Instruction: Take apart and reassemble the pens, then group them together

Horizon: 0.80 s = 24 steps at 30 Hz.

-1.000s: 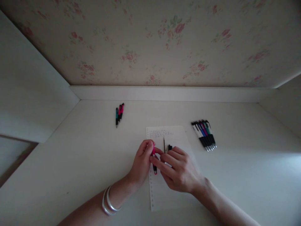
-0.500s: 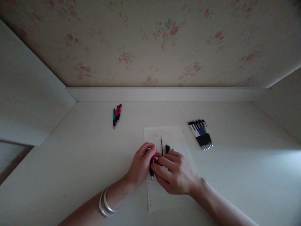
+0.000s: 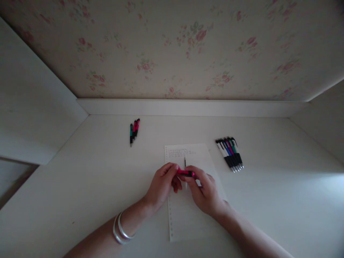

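Between my two hands lies a pink and black pen barrel (image 3: 185, 173), held roughly level above a sheet of paper. My left hand (image 3: 161, 184) is closed on its left end with thumb and fingers. My right hand (image 3: 206, 193) pinches the right end, near the black part. A thin dark pen refill (image 3: 185, 162) rests on the punched, handwritten sheet (image 3: 193, 225), its lower part hidden behind the barrel and fingers. Something small and pale shows below the barrel, too unclear to name.
At the back left lie three pens (image 3: 134, 130), one green and two pink. A row of several pens (image 3: 229, 154) in mixed colours rests to the right of the paper. The white desk (image 3: 94, 172) meets a wall panel and flowered wallpaper behind.
The pink barrel has turned from pointing toward me to lying level, its end now to the right. My right hand has shifted its grip. The black piece on the paper no longer shows.
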Tool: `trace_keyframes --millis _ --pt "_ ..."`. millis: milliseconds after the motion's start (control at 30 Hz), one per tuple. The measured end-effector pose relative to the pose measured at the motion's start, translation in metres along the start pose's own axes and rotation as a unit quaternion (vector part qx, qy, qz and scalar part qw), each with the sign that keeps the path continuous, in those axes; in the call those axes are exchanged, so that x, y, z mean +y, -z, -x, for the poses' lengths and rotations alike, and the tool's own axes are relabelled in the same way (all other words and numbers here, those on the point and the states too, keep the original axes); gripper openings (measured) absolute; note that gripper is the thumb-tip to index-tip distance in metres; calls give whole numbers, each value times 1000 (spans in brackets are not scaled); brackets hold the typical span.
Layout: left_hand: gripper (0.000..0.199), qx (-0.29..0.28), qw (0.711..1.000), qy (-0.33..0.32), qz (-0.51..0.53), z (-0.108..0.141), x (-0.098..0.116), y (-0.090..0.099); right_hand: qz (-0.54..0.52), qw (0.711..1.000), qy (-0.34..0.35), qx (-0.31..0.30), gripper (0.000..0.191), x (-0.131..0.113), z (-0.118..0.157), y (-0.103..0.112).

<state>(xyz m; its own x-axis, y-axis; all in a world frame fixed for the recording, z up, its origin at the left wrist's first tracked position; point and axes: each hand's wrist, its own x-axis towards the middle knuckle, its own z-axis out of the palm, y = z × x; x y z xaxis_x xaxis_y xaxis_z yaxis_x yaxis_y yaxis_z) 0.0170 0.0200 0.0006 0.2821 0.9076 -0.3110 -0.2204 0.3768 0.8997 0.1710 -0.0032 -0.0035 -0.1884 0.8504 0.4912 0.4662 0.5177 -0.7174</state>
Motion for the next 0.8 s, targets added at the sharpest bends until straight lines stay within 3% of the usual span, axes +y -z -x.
trace_keyframes --millis 133,300,433,533,600,700,800 --pt "33 -4 1000 5 31 -2 0 2 -60 996 -66 31 17 3 5 -2" --pt "33 22 999 -6 31 -3 -1 4 -18 994 -70 83 18 14 10 -1" --pt "27 51 996 -10 70 -2 -2 4 98 992 83 19 30 20 4 11" --pt "27 84 992 -6 91 -1 1 5 200 958 191 -72 37 16 -3 21" --pt "28 104 993 -26 48 0 4 7 257 935 211 -125 33 13 -6 23" --pt "25 96 986 -92 -100 1 8 12 305 914 213 -164 24 9 -10 18" --pt "19 71 948 -183 -249 0 6 18 323 910 197 -173 22 7 -10 12"
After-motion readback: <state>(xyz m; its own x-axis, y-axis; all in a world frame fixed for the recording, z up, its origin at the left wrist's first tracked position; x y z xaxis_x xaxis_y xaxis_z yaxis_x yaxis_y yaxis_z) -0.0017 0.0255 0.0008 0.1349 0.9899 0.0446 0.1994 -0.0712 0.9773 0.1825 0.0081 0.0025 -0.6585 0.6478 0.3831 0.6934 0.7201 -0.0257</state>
